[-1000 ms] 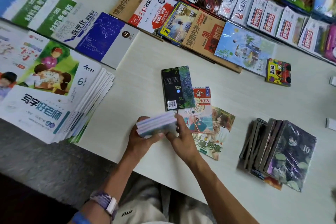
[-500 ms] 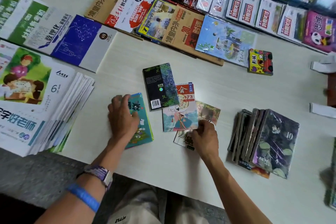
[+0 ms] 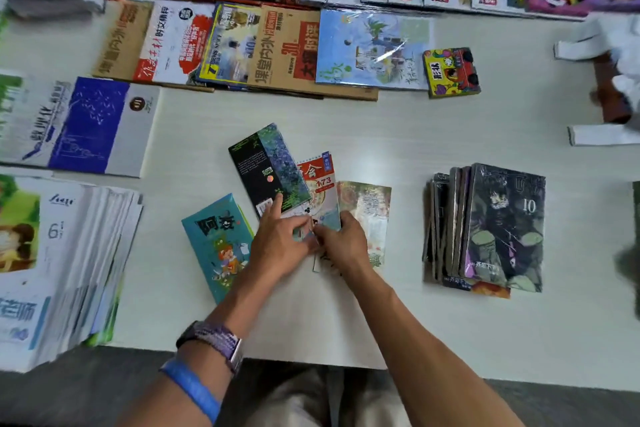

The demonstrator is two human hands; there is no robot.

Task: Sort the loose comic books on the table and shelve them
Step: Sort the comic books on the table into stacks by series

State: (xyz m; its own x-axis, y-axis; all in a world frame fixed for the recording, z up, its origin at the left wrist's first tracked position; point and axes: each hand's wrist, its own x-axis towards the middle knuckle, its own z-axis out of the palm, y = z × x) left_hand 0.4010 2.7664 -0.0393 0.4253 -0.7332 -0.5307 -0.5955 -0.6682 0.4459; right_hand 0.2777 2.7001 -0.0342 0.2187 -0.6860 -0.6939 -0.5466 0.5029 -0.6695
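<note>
Head view: sorting step under way, loose comics not yet gathered. Landmark is the red comic, the one marked 173, lying mid-table. Black comic overlaps its left edge, tilted. Pale comic lies partly under its right edge. Teal comic lies apart, left of and nearer than the red one, flat, nobody touching it.

Left hand sits at the red comic's near left corner, fingers straight, one fingertip on the black comic's lower edge; it grasps nothing that I can see. Right hand is at the near right corner, fingers bent over the red and pale covers; whether it pinches an edge I cannot tell, blur hides it.

Dark stack, top cover marked 10, stands well right of the red comic, fanned. Magazine rows lie beyond it.

Judgement: next move calls for squaring the three overlapped comics into one pile, lifting by the edges, before any shelving.
</note>
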